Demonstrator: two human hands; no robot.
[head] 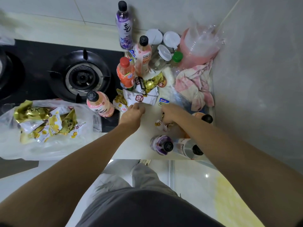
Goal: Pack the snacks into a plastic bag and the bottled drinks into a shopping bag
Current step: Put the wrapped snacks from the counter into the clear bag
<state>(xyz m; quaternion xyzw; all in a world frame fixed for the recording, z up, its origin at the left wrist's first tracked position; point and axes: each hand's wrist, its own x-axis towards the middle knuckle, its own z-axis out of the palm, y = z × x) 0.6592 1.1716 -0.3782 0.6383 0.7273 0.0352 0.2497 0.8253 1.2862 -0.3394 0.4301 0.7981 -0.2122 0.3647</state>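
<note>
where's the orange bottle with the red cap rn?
Head view, centre: the orange bottle stands upright on the counter at the gas burner's right edge, just left of the pink bottle, behind the snack pile.

Plastic bag (49, 128) w/ snacks left on stove (49, 71), bottles (126, 72) behind snack pile (141, 97), more bottles (162, 145) front-right.

A white tabletop (134, 148) is seen in a kitchen corner. A black gas stove (41, 74) is set into it on the left, and one round burner (82, 76) is shown clearly. The wall behind (65, 9) is covered with big pale tiles. A plain grey wall (262, 79) is seen on the right. Below, a shiny white floor (193, 177) is shown, and a bright spot of light (207, 175) is reflected on it. A yellow patch (229, 197) is seen on the floor near the right wall.
</note>
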